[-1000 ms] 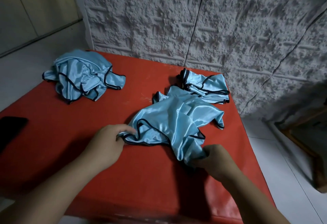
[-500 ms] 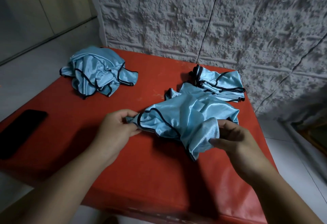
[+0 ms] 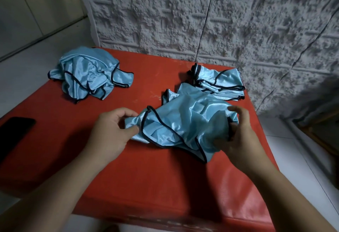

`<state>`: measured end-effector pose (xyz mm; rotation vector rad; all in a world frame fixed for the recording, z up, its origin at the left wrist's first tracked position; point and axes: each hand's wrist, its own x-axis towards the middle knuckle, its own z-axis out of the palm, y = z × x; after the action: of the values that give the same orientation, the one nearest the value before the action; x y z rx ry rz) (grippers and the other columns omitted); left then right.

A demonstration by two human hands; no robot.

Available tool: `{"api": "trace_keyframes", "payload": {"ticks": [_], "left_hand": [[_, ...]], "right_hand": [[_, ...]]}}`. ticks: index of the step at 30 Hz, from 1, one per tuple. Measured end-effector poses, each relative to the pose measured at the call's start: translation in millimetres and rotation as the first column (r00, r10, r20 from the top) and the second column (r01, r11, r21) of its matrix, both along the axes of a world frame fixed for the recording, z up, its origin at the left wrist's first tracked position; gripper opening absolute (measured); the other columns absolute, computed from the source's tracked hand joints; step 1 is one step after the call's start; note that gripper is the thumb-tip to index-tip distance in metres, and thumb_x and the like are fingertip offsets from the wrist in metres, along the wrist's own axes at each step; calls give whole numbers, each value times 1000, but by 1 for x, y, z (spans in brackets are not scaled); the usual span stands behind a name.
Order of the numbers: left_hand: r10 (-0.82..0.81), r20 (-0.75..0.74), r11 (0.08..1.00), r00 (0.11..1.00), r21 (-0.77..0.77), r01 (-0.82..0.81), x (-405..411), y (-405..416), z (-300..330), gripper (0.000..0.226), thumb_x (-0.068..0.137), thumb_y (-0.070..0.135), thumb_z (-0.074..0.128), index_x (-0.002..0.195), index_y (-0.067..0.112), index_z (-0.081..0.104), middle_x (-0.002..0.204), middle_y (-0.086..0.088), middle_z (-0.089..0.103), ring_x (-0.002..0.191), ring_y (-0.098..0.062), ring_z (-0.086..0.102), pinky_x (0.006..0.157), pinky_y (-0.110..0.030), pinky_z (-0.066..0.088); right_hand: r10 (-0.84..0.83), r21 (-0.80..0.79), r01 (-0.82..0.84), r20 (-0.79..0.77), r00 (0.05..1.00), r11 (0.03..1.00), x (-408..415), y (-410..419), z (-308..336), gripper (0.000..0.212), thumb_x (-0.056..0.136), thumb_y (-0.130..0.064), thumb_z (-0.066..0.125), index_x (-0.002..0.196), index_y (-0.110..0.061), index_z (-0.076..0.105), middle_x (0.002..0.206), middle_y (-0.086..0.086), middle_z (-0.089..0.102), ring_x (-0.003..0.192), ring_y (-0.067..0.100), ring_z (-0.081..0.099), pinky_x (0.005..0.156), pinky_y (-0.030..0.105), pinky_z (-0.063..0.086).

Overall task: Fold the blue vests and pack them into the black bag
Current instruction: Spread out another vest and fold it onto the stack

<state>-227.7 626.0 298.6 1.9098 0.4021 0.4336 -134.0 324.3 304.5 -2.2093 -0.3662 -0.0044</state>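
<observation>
Our left hand (image 3: pixel 111 132) pinches vest (image 3: pixel 185 121) edge; right hand (image 3: pixel 236 132), regripped since a moment ago, now clutches bunched side. Vest mid-desk (image 3: pixel 146 186), lifted slightly; we judge fold just starting.

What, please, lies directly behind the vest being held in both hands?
A folded stack of blue vests lies behind the held vest, near the wall. The held vest covers the stack's near edge, so whether they touch is unclear.
</observation>
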Motion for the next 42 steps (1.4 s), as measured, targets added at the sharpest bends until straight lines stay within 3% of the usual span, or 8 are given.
{"api": "trace_keyframes", "payload": {"ticks": [3,8,13,19,24,28,37,42], "left_hand": [[-3,-39,989,999,145,9,-1,1,-2,32,81,3,79,94,32,78,82,7,77,77,-28,74,73,-50,60],[-12,-30,948,999,317,21,0,2,3,14,86,7,75,90,19,80,84,11,71,77,-3,65,70,-24,51],[-103,-51,950,993,291,113,-1,1,7,23,94,5,62,92,23,76,81,7,73,76,-9,68,71,-36,54],[-170,7,955,985,246,163,-3,-9,27,23,94,4,65,88,26,63,81,9,75,73,-5,70,67,-23,52],[-152,89,910,984,400,104,-19,-2,76,16,93,5,66,83,17,70,74,2,69,72,-12,62,70,-26,47],[-125,159,897,979,440,43,-34,-5,134,24,94,4,64,85,26,69,72,19,67,70,12,58,67,-9,40],[-207,364,848,908,530,-19,-61,6,289,9,93,23,67,88,20,73,77,-19,69,66,-35,63,63,-45,53],[-218,479,916,850,401,9,-64,17,348,23,92,6,71,85,27,68,80,8,68,72,-3,58,68,-17,47]], "right_hand": [[53,-318,-19,99,994,948,3,-1,4,54,71,-8,81,113,-39,67,77,-9,60,68,11,60,58,12,38],[62,-525,-17,68,996,851,10,-6,1,36,76,-17,81,110,-28,78,101,5,70,91,24,67,72,24,40],[165,-511,-102,79,983,854,14,-10,8,10,82,-18,79,79,-27,79,70,-5,68,64,7,59,56,14,39],[313,-545,-113,290,904,831,11,1,35,12,86,-9,76,90,-20,80,113,10,66,106,31,58,87,30,41],[267,-441,-93,351,897,892,-13,15,101,20,91,-2,61,80,-19,67,66,-15,57,63,2,54,60,10,38],[188,-369,-12,445,876,929,-30,22,172,24,90,0,58,100,-20,69,76,-2,65,69,18,59,55,24,39],[111,-282,99,643,758,954,-86,-3,341,19,98,-5,53,98,-11,71,84,8,67,68,22,59,63,33,49],[15,-155,130,696,718,979,-90,-12,393,18,98,-8,55,96,-11,72,85,8,68,74,28,63,65,37,55]]}}
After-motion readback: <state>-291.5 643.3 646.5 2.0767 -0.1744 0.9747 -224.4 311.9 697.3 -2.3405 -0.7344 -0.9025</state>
